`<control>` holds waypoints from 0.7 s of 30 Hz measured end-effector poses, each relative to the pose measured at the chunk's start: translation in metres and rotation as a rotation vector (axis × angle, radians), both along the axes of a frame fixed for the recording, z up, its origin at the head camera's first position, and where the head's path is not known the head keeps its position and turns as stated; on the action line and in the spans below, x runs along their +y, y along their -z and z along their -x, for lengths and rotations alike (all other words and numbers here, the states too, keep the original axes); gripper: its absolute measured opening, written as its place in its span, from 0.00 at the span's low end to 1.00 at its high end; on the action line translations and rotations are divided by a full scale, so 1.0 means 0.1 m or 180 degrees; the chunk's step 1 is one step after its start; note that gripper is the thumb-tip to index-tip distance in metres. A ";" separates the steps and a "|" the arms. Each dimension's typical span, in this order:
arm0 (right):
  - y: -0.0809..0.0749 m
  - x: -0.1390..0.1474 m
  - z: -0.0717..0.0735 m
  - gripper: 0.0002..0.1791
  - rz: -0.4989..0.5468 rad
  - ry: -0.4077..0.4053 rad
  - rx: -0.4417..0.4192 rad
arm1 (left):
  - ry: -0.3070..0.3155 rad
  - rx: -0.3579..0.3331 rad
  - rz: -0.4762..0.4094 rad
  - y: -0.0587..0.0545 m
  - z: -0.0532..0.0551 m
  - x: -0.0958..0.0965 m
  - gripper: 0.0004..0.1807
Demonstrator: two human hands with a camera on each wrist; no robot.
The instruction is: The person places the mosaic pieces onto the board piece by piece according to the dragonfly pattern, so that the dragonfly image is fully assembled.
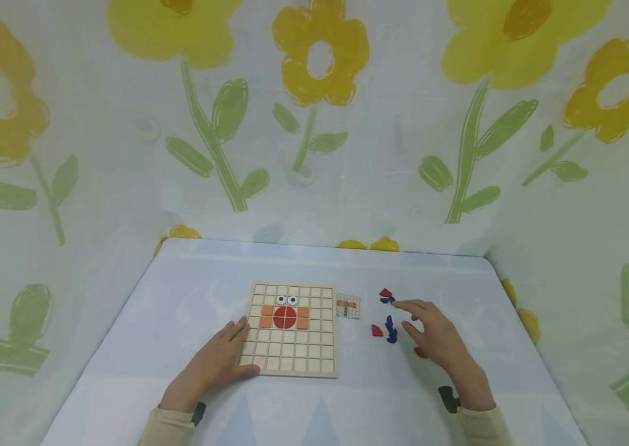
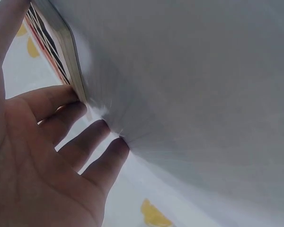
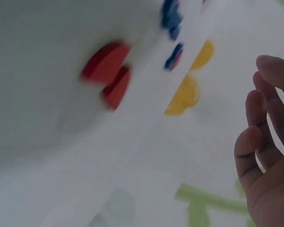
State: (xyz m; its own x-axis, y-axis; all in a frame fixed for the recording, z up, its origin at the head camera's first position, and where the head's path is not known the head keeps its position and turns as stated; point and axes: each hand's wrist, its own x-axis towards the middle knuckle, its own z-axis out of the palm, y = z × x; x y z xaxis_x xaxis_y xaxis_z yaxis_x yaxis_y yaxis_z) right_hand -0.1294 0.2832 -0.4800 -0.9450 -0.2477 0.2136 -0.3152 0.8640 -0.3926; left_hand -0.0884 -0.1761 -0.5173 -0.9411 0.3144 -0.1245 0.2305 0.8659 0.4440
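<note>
In the head view, the board lies at lower centre; the left hand rests straight-fingered on its left edge, where a hard shove might jog the red disc. At lower right, the right hand, relaxed and visibly holding nothing, hovers by blue pieces and red pieces; a careless fingertip could scatter them.

Left wrist view: fingertips meet the board's edge, upper left; uneven pressure could tilt it.

Right wrist view: two red pieces, upper left, sit close; grabbing one may knock the other.
</note>
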 end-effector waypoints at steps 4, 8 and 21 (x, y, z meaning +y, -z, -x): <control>0.03 0.23 -0.03 0.31 -0.0048 0.0180 -0.0259 | -0.0015 -0.0018 0.0020 0.01 0.01 0.00 0.57; 0.10 0.41 -0.04 0.30 -0.0128 0.0273 -0.0484 | -0.0017 -0.0031 0.0037 0.03 0.01 0.00 0.57; 0.34 0.53 -0.02 0.23 -0.0274 0.0256 -0.0949 | -0.0023 -0.0043 0.0036 0.04 0.01 0.00 0.58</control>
